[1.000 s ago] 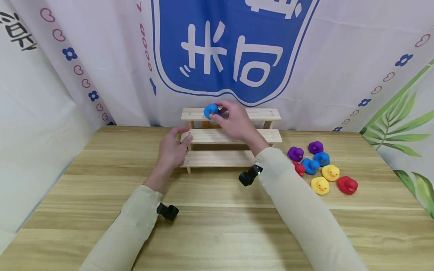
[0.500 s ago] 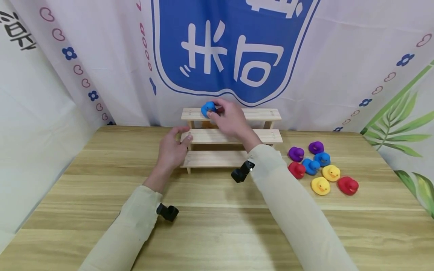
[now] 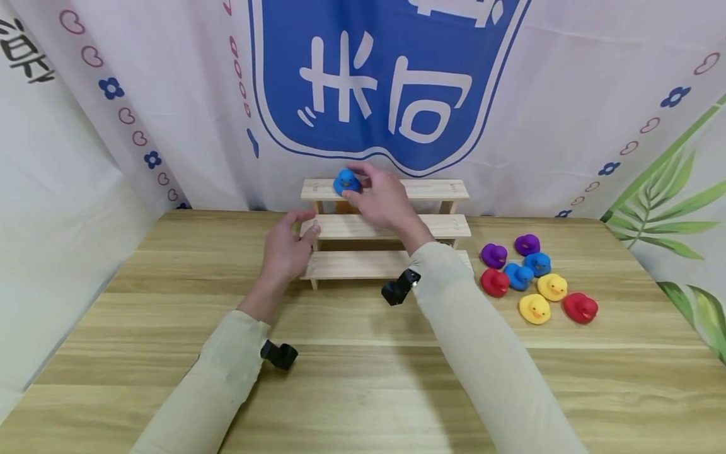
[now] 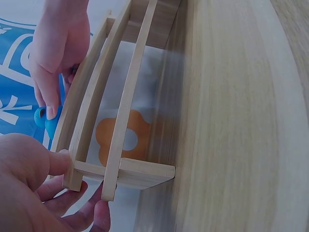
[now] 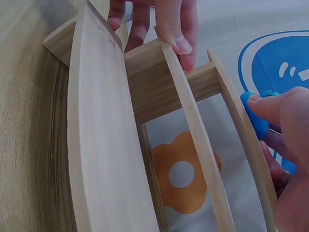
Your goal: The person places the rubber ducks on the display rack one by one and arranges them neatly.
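Observation:
A blue rubber duck (image 3: 346,181) sits upright at the left part of the top tier of a three-tier wooden display stand (image 3: 363,265). My right hand (image 3: 382,195) pinches it from the right side; in the right wrist view the thumb lies against the blue duck (image 5: 256,121). With thumb above and fingers below, my left hand (image 3: 288,246) grips the left end of the stand's middle tier. The left wrist view shows that left hand (image 4: 29,179) around the tier's end, other fingers reaching to the lower tier.
Right of the stand, on the wooden table (image 3: 340,391), lie several more ducks: purple (image 3: 494,255), blue (image 3: 518,276), yellow (image 3: 535,309) and red (image 3: 580,308). A printed white curtain (image 3: 198,126) hangs close behind the stand.
My right hand has moved slightly left along the top tier with the blue duck, which now faces more to the front. The left hand keeps its place on the stand.

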The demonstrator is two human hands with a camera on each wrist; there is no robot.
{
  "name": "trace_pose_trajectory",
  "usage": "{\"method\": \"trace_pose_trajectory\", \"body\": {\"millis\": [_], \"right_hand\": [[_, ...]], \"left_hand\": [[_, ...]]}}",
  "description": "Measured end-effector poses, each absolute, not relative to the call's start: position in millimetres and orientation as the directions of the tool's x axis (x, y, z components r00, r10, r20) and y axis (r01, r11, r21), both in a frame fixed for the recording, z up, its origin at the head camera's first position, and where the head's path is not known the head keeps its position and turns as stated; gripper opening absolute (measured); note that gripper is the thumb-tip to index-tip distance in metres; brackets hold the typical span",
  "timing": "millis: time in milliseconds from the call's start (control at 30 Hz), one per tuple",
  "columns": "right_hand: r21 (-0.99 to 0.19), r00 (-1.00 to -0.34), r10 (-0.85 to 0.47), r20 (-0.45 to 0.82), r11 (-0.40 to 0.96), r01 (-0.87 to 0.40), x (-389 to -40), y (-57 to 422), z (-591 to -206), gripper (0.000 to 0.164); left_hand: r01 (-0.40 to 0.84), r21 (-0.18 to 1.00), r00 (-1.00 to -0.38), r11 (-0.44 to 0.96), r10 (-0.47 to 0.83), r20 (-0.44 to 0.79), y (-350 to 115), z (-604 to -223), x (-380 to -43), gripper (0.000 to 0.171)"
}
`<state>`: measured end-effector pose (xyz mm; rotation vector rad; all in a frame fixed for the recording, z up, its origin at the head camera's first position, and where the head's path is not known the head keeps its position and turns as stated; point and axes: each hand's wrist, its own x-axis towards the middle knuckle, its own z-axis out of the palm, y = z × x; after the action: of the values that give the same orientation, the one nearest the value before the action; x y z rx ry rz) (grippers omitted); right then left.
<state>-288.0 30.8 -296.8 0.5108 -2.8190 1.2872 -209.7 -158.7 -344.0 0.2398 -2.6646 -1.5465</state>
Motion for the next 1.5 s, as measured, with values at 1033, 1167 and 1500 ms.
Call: {"method": "trace_pose_trajectory", "body": {"millis": [1033, 1167, 1500], "right_hand": [[-0.806, -0.910, -0.252, 0.329, 0.427, -0.410, -251, 117, -296, 0.053], [-0.806, -0.909, -0.241, 0.339, 0.424, -0.413, -247, 136, -300, 0.053], [-0.806, -0.926, -0.175, 0.334, 0.456, -0.377, -235, 188, -306, 0.051]], "left_hand": [[-0.121, 0.858, -0.985, 0.499, -0.170, -0.040, -159, -346, -211, 0.045], [-0.115, 0.863, -0.985, 0.491, -0.169, -0.036, -161, -347, -210, 0.044], [-0.121, 0.874, -0.986, 0.470, -0.158, -0.051, -158, -348, -212, 0.045]]}}
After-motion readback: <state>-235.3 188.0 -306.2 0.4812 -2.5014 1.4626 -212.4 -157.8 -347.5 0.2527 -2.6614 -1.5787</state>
